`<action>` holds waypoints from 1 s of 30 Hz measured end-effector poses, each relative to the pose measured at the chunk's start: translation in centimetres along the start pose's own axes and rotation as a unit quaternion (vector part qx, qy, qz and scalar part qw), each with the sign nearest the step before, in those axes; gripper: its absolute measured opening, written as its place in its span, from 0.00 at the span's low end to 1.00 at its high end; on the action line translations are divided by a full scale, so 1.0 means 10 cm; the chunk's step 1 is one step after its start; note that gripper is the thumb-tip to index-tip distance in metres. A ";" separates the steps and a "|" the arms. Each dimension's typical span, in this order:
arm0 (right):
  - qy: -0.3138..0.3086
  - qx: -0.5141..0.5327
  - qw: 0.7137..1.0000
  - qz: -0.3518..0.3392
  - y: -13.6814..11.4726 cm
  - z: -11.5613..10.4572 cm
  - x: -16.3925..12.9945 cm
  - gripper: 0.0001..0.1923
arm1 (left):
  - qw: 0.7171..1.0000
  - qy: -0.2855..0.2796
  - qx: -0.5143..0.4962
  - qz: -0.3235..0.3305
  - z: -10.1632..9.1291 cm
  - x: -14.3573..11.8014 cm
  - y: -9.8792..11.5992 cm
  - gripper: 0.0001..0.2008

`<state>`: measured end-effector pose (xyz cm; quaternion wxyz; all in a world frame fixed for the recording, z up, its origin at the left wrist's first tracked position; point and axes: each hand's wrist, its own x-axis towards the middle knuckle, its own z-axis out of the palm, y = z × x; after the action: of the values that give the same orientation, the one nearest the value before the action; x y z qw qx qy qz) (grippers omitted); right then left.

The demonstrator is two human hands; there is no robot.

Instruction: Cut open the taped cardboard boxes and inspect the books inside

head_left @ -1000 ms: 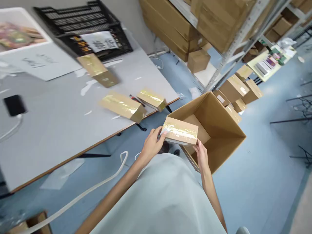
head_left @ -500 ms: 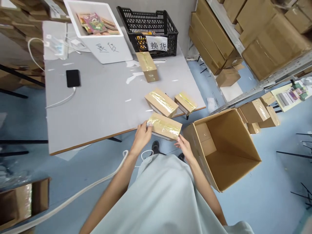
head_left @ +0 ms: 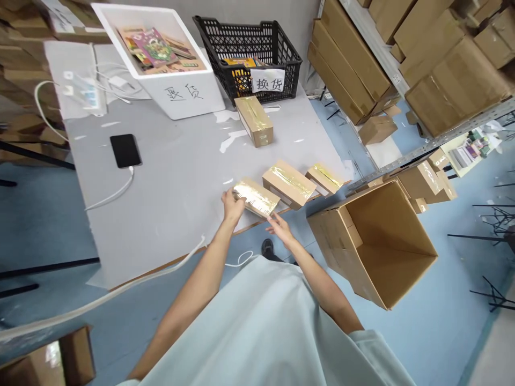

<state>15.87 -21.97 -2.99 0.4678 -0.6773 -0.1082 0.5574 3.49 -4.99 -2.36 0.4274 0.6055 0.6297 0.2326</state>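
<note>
A small cardboard box (head_left: pixel 256 197), sealed with shiny clear tape, is at the table's front edge between my hands. My left hand (head_left: pixel 233 208) is closed around its left end, thumb near the top. At its near right corner, my right hand (head_left: pixel 280 229) grips with the fingertips, the other fingers loosely bent. Just right of it, a second taped box (head_left: pixel 289 184) lies on the table edge. Beyond that sits a smaller taped box (head_left: pixel 324 179). The underside of the held box is hidden, so I cannot tell whether it rests on the table.
On the grey table (head_left: pixel 173 214) are a phone (head_left: pixel 126 150) on a cable, a white foam bin (head_left: pixel 189 96) of booklets, a black crate (head_left: pixel 289 69) and another taped box (head_left: pixel 256 122). A large open carton (head_left: pixel 341 252) stands at right. A white hose (head_left: pixel 120 289) crosses at left.
Both hands have carried the held box forward and left, from in front of the table edge to over it. The view has turned slightly. The other boxes stay in place.
</note>
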 end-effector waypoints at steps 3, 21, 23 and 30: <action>-0.019 -0.001 1.000 -0.008 0.04 -0.14 -0.16 0.34 | 0.999 0.024 -0.017 -0.023 0.02 -0.21 0.02 0.41; 0.366 0.275 0.881 -0.124 1.30 -2.54 -2.85 0.35 | 0.817 -0.420 0.017 0.395 1.77 -3.22 0.66 0.13; 0.387 0.295 0.864 -0.132 1.63 -2.79 -3.09 0.35 | 0.799 -0.437 0.022 0.413 2.03 -3.60 0.79 0.10; 0.434 0.295 0.832 -0.183 2.38 -3.71 -3.93 0.33 | 0.753 -0.519 0.004 0.405 3.20 -5.29 1.06 0.09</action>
<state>24.74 -80.09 2.54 0.7376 -0.6472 0.1536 0.1161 30.46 -61.37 2.96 0.5517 0.8334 0.0077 0.0311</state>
